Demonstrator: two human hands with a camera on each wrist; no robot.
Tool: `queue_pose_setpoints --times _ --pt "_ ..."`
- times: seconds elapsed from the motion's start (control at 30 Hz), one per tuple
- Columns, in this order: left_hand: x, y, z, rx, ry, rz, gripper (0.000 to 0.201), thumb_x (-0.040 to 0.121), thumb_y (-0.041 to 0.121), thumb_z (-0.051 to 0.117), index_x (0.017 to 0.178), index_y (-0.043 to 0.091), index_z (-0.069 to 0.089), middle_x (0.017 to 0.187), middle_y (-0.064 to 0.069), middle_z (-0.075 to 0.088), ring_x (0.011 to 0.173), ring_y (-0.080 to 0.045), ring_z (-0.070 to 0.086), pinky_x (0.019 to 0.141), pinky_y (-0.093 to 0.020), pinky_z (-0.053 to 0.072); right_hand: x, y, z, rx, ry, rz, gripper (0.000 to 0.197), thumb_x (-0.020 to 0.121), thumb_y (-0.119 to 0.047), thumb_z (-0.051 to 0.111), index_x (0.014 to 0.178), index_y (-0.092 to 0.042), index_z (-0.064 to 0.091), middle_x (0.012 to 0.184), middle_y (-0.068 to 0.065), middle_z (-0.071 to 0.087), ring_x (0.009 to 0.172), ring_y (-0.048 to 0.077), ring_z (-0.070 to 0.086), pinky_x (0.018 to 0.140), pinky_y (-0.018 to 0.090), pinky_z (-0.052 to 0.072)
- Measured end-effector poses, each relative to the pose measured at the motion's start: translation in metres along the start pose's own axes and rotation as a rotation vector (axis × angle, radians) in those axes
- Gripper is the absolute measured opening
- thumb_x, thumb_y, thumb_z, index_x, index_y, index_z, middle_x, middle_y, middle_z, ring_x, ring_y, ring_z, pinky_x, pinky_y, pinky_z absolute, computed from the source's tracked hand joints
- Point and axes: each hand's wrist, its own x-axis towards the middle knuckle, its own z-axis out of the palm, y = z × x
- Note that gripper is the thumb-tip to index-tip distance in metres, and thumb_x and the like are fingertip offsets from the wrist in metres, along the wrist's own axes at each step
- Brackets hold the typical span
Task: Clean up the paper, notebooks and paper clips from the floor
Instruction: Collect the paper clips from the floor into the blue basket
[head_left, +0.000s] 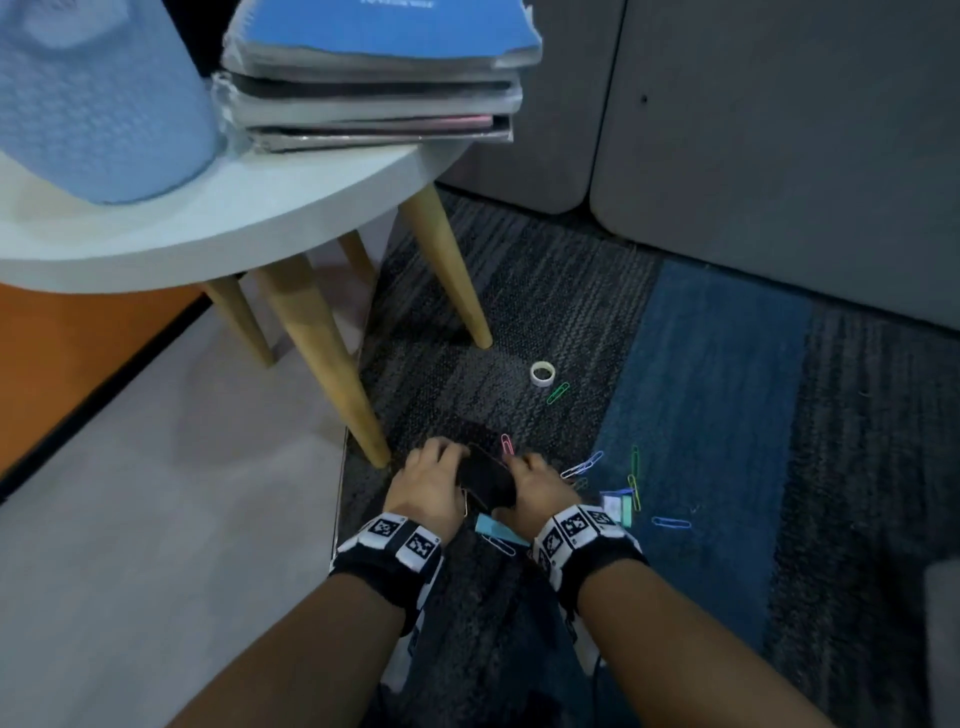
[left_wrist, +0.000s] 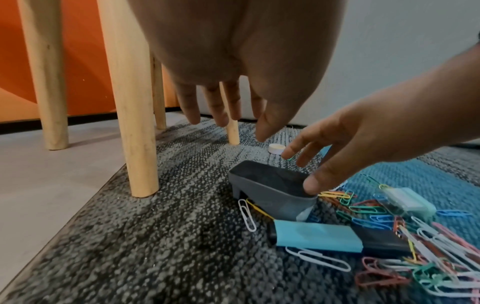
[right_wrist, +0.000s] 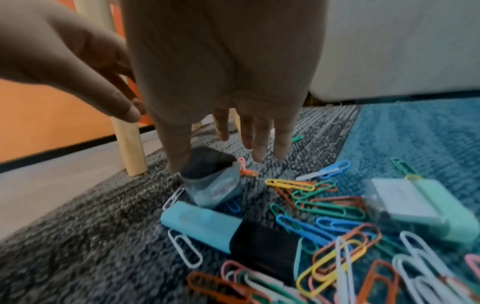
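Note:
A small dark grey holder (left_wrist: 270, 191) stands on the carpet between my hands. My right hand (head_left: 537, 478) reaches over it with straight fingers, and its thumb tip (right_wrist: 176, 164) touches the holder's near rim. My left hand (head_left: 434, 470) hovers at the holder's left side with fingers (left_wrist: 221, 115) hanging straight, holding nothing. Several coloured paper clips (right_wrist: 324, 205) lie in a pile right of the holder, and more paper clips (head_left: 582, 465) are scattered on the blue carpet strip. A stack of notebooks (head_left: 374, 78) sits on the white round table (head_left: 208, 228).
A light-blue block with a black end (left_wrist: 317, 236) lies just in front of the holder. A mint-green box (right_wrist: 415, 209) sits among the clips. A tape roll (head_left: 543, 373) and a green clip (head_left: 558, 392) lie farther off. A wooden table leg (head_left: 332, 358) stands left; a grey sofa (head_left: 779, 130) behind.

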Motion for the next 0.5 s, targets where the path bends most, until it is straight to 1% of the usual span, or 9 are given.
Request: queue_pose_setpoints --times 0.1,0.17,0.27,0.37,0.43,0.47,0.5 --pt "0.005 -0.003 0.005 0.009 -0.043 0.003 0.046 0.090 0.016 0.047 0.134 0.023 0.036 0.139 -0.002 0.031 0.125 -0.026 0.034 0.097 -0.040 0.042 0.013 -0.001 0.017 -0.004 -0.044 0.023 0.083 0.081 -0.036 0.067 0.146 -0.023 0.018 0.141 0.011 0.032 0.128 0.033 0.040 0.104 0.044 0.042" --pt "0.007 -0.005 0.008 0.017 -0.051 0.018 0.047 0.090 0.016 0.047 0.135 0.022 0.035 0.140 -0.002 0.030 0.126 -0.027 0.033 0.098 -0.041 0.041 0.017 -0.002 0.024 -0.010 -0.022 0.022 0.083 0.081 -0.034 0.067 0.146 -0.022 0.018 0.140 0.010 0.035 0.125 0.033 0.043 0.100 0.045 0.045" --pt "0.010 -0.006 0.014 0.031 -0.082 0.042 0.059 0.088 0.015 0.050 0.141 0.025 0.028 0.149 -0.003 0.023 0.134 -0.028 0.026 0.107 -0.044 0.036 0.017 -0.001 0.030 0.065 0.067 -0.002 0.075 0.078 -0.030 0.068 0.141 -0.019 0.028 0.131 0.009 0.045 0.119 0.030 0.050 0.095 0.042 0.048" --pt "0.011 -0.005 0.014 0.105 -0.152 0.073 0.078 0.087 0.016 0.054 0.149 0.027 0.009 0.159 -0.001 0.004 0.145 -0.025 0.008 0.117 -0.045 0.021 0.010 0.004 0.028 0.220 0.135 -0.040 0.071 0.070 -0.032 0.071 0.134 -0.018 0.043 0.123 0.008 0.054 0.113 0.028 0.053 0.095 0.036 0.047" --pt "0.013 -0.002 0.011 0.155 -0.198 0.090 0.086 0.087 0.019 0.056 0.151 0.027 -0.001 0.160 0.000 -0.007 0.147 -0.024 0.000 0.119 -0.046 0.015 0.004 0.008 0.021 0.303 0.207 -0.085 0.068 0.067 -0.031 0.074 0.129 -0.017 0.052 0.118 0.007 0.059 0.109 0.026 0.056 0.093 0.031 0.046" --pt "0.015 0.000 0.010 0.175 -0.214 0.103 0.089 0.087 0.023 0.057 0.151 0.027 -0.004 0.160 0.000 -0.010 0.147 -0.023 -0.003 0.119 -0.047 0.013 0.000 0.009 0.015 0.359 0.208 -0.111 0.065 0.066 -0.028 0.076 0.127 -0.017 0.055 0.118 0.007 0.061 0.108 0.025 0.058 0.092 0.031 0.046" --pt "0.016 0.001 0.008 0.190 -0.233 0.112 0.092 0.086 0.027 0.059 0.151 0.027 -0.007 0.160 0.000 -0.011 0.148 -0.023 -0.004 0.119 -0.047 0.011 -0.004 0.009 0.008 0.414 0.177 -0.137 0.063 0.066 -0.025 0.077 0.125 -0.017 0.057 0.118 0.006 0.062 0.108 0.024 0.059 0.093 0.031 0.048"
